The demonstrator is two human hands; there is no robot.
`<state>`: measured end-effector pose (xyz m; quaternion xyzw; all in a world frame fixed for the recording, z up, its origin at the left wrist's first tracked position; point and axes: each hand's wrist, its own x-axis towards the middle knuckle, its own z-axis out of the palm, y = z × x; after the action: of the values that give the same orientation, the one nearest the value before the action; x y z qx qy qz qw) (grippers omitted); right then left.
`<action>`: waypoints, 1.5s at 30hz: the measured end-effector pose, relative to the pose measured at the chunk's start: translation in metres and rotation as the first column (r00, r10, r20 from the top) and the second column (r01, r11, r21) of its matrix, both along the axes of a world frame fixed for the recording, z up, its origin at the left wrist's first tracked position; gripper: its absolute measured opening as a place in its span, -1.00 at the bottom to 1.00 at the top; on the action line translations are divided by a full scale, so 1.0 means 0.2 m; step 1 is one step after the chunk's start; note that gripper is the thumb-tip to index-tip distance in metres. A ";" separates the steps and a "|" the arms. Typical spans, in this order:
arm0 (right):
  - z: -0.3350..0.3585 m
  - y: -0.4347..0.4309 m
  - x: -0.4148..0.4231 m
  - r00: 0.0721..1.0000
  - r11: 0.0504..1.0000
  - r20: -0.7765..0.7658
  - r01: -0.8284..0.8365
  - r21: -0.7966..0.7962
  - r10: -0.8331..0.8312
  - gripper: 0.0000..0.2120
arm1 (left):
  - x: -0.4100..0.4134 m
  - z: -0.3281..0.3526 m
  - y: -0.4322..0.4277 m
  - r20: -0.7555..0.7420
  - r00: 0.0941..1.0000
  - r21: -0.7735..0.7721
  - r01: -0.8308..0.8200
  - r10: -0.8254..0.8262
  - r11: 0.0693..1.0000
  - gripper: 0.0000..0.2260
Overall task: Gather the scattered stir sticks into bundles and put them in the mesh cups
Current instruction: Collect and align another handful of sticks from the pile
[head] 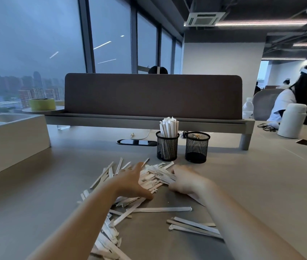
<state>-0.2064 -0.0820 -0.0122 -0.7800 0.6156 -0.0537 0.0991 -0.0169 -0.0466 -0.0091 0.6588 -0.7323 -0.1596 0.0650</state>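
1. Stir sticks [152, 178], paper-wrapped, lay heaped at centre frame on the table [261, 175], between both hands.
2. Left hand [130, 182] was spread open, fingers resting on the heap.
3. Right hand [184, 180] curled against the heap's right edge; grip unclear.
4. Two mesh cups [197, 147] stood just above; the left one held sticks.

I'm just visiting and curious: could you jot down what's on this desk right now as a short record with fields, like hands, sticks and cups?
left hand: spread open, pressing on the pile of paper-wrapped stir sticks
right hand: curled at the right edge of the same pile, grip unclear
loose sticks: more lie scattered nearer the person
left mesh cup: upright, holds a standing bundle of sticks
right mesh cup: upright beside it, no sticks rising above its rim
table: grey, carries everything
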 end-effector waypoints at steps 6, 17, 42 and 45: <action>-0.06 0.02 0.05 0.999 0.996 -0.008 0.052 -0.069 -0.052 -0.64 | -0.05 0.01 0.01 0.062 0.996 -0.048 -0.053 0.056 0.997 -0.22; 0.00 0.03 0.05 0.977 0.991 0.164 0.135 0.004 -0.134 -0.67 | -0.16 -0.02 -0.02 0.184 0.977 -0.068 -0.093 0.104 0.993 -0.35; -0.07 -0.10 0.01 0.209 0.881 0.856 0.110 0.460 -0.473 -0.87 | -0.20 0.00 0.03 0.236 0.972 -0.092 -0.001 0.023 0.996 -0.53; -0.09 -0.11 0.01 0.117 0.864 0.856 0.063 0.500 -0.504 -0.86 | -0.20 -0.01 0.04 0.219 0.976 -0.095 0.020 0.001 0.995 -0.55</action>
<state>-0.2035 -0.1048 -0.0309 -0.3955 0.5458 -0.4473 0.5879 -0.0578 -0.0392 -0.0108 0.6650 -0.7450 -0.0510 0.0149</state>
